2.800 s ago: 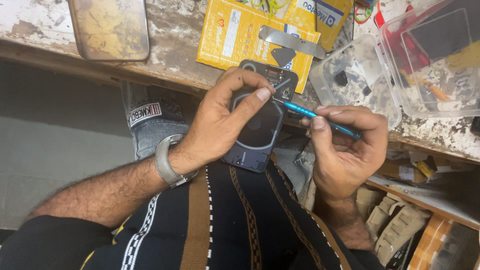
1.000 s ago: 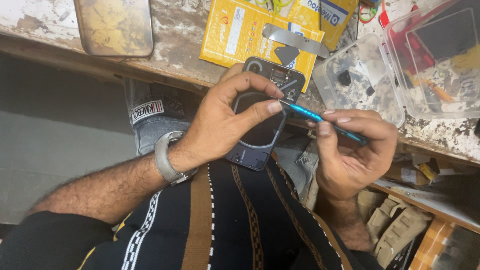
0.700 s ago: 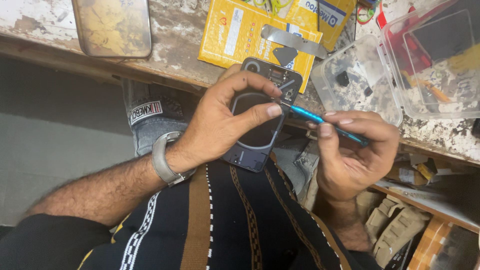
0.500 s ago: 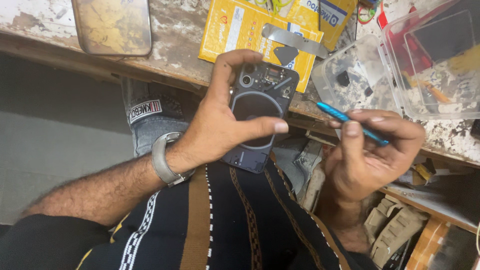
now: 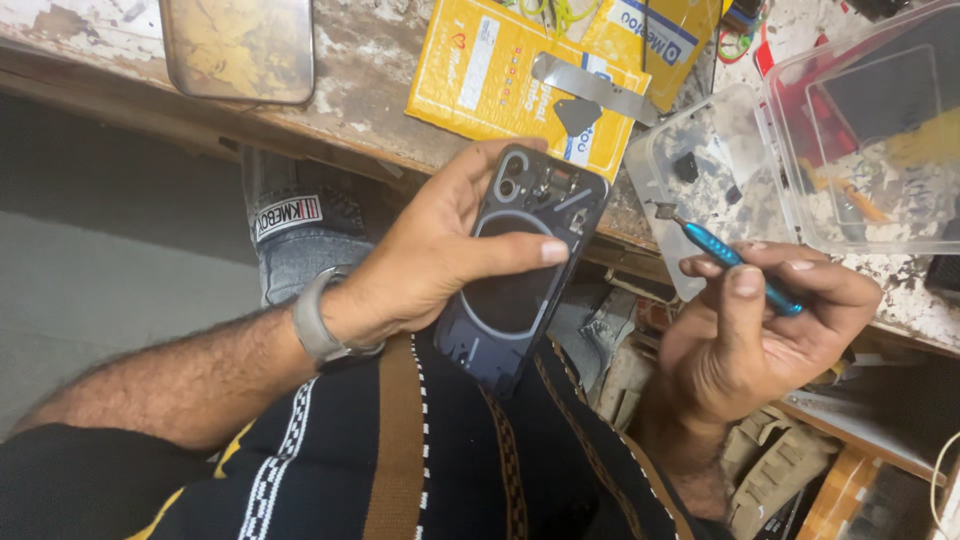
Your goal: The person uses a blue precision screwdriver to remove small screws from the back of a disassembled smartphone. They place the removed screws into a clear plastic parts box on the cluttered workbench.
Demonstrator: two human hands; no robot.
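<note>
My left hand [image 5: 440, 255] grips a dark opened phone body [image 5: 520, 275], back side up, with a round coil ring and camera holes showing; the thumb lies across its middle. A grey watch sits on that wrist. My right hand [image 5: 760, 330] holds a thin blue screwdriver [image 5: 735, 262] between thumb and fingers. A small dark piece sits at the tool's tip, which points up and left and stands apart from the phone, to its right.
A worn workbench [image 5: 370, 60] runs along the top. On it lie a yellow packet [image 5: 500, 80] with a metal strip and a dark pick, a gold-tinted phone [image 5: 238, 45], and clear plastic boxes [image 5: 860, 130] holding small parts. Shelves with clutter sit under the bench at right.
The screwdriver tip has come off the phone and moved right, away from it. My left hand has turned the phone more upright, showing its inner back.
</note>
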